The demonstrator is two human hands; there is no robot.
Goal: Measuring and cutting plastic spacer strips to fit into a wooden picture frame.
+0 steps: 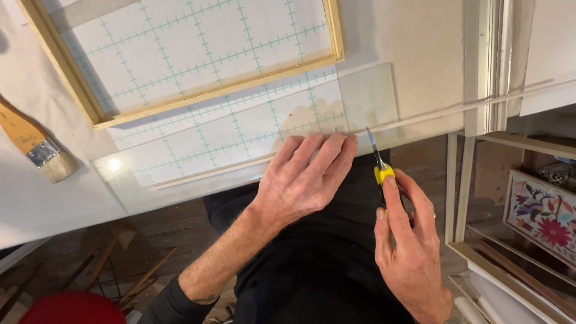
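At the table edge, the left hand [306,177] lies flat, unclenched, steadying a clear glass sheet [240,144]; the right hand [408,240] grips a yellow-handled craft knife [379,165], blade angled at the pane.

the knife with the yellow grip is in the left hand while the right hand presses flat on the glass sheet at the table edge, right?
Not quite: the hands are swapped. In the head view the right hand holds the knife with the yellow grip, and the left hand presses flat on the glass sheet at the table edge.
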